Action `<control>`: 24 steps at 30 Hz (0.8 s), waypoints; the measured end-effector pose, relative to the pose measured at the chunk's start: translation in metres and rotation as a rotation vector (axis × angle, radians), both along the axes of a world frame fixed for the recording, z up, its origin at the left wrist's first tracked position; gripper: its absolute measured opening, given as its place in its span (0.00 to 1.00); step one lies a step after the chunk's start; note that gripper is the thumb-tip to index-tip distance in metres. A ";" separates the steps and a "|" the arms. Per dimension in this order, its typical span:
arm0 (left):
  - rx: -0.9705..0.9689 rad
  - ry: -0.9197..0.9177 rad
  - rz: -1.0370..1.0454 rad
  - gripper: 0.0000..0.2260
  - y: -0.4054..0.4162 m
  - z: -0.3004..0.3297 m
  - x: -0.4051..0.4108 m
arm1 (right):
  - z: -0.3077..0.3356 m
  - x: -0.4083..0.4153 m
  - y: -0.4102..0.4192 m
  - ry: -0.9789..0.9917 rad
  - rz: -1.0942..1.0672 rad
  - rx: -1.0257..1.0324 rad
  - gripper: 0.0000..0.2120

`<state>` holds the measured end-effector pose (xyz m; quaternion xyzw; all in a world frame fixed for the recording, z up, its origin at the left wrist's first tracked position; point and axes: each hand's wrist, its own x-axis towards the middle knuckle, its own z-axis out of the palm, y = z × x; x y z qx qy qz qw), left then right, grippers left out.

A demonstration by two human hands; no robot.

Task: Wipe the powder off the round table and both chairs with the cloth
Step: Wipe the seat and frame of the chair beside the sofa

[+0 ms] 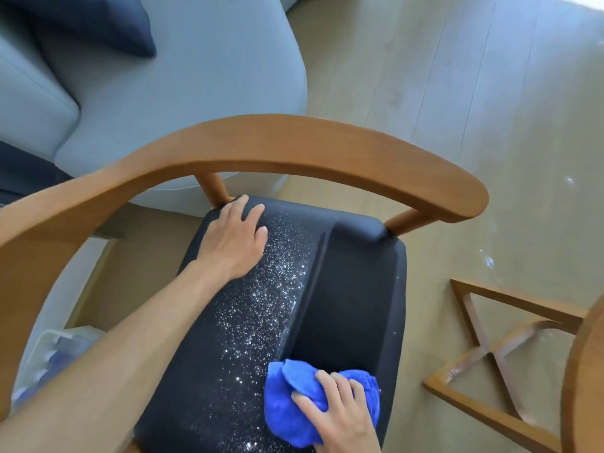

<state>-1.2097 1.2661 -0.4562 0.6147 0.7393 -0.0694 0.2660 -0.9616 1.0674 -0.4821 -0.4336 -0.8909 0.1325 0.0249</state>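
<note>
A wooden chair with a curved backrest (261,142) and a black seat cushion (353,289) fills the view. White powder (261,315) speckles the left and middle of the seat; the right part looks dark and clean, with a ridge of powder along the boundary. My left hand (235,237) lies flat, fingers straight, on the seat's far left corner. At the seat's near edge my right hand (340,410) grips a bunched blue cloth (294,397) and presses it onto the cushion. The round table's wooden edge (585,371) shows at the far right.
A grey sofa (196,76) with a dark cushion (98,21) stands behind the chair. The table's crossed wooden base (490,351) rests on the floor at the right. Powder spots (488,261) lie on the wood floor. A clear plastic box (55,351) sits at lower left.
</note>
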 end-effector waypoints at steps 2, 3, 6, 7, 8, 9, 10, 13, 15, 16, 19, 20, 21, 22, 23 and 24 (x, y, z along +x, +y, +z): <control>0.118 0.048 -0.092 0.21 0.004 0.019 0.004 | 0.002 0.003 0.007 -0.002 0.033 0.075 0.18; 0.183 0.055 -0.121 0.20 0.006 0.030 0.006 | 0.003 0.005 0.011 0.007 0.059 0.086 0.14; 0.388 0.035 -0.167 0.20 0.004 0.066 0.006 | 0.006 0.006 0.020 0.005 0.106 0.052 0.09; 0.457 0.019 -0.187 0.20 0.002 0.078 0.005 | 0.006 0.007 0.023 0.000 0.109 0.044 0.11; 0.530 0.013 -0.212 0.19 0.000 0.088 0.001 | 0.007 0.008 0.027 -0.004 0.113 0.036 0.13; 0.595 0.021 -0.239 0.17 -0.002 0.097 -0.004 | 0.007 0.011 0.033 -0.008 0.115 0.018 0.16; 0.647 0.038 -0.254 0.15 -0.003 0.106 -0.012 | 0.008 0.015 0.041 -0.011 0.112 0.002 0.20; 0.728 0.157 -0.154 0.13 -0.002 0.124 -0.044 | 0.014 0.027 0.083 0.003 0.016 -0.014 0.34; 0.635 0.249 -0.016 0.18 -0.001 0.127 -0.068 | 0.019 0.029 0.123 -0.004 -0.092 -0.022 0.34; 0.553 0.277 0.037 0.21 -0.002 0.125 -0.079 | 0.021 0.028 0.144 -0.025 -0.143 -0.024 0.33; 0.350 0.385 0.057 0.26 -0.007 0.107 -0.091 | 0.014 0.023 0.199 -0.139 -0.302 -0.026 0.27; 0.341 0.415 0.040 0.28 -0.007 0.100 -0.090 | 0.007 0.021 0.207 -0.165 -0.347 -0.055 0.26; 0.347 0.438 0.034 0.29 -0.007 0.094 -0.088 | 0.000 0.019 0.210 -0.180 -0.381 -0.071 0.26; 0.356 0.455 0.039 0.29 -0.005 0.089 -0.086 | -0.006 0.018 0.209 -0.189 -0.409 -0.073 0.26; 0.361 0.468 0.044 0.29 -0.003 0.086 -0.085 | -0.008 0.017 0.204 -0.192 -0.432 -0.071 0.26; 0.365 0.479 0.049 0.29 -0.003 0.084 -0.086 | -0.009 0.015 0.196 -0.188 -0.442 -0.073 0.27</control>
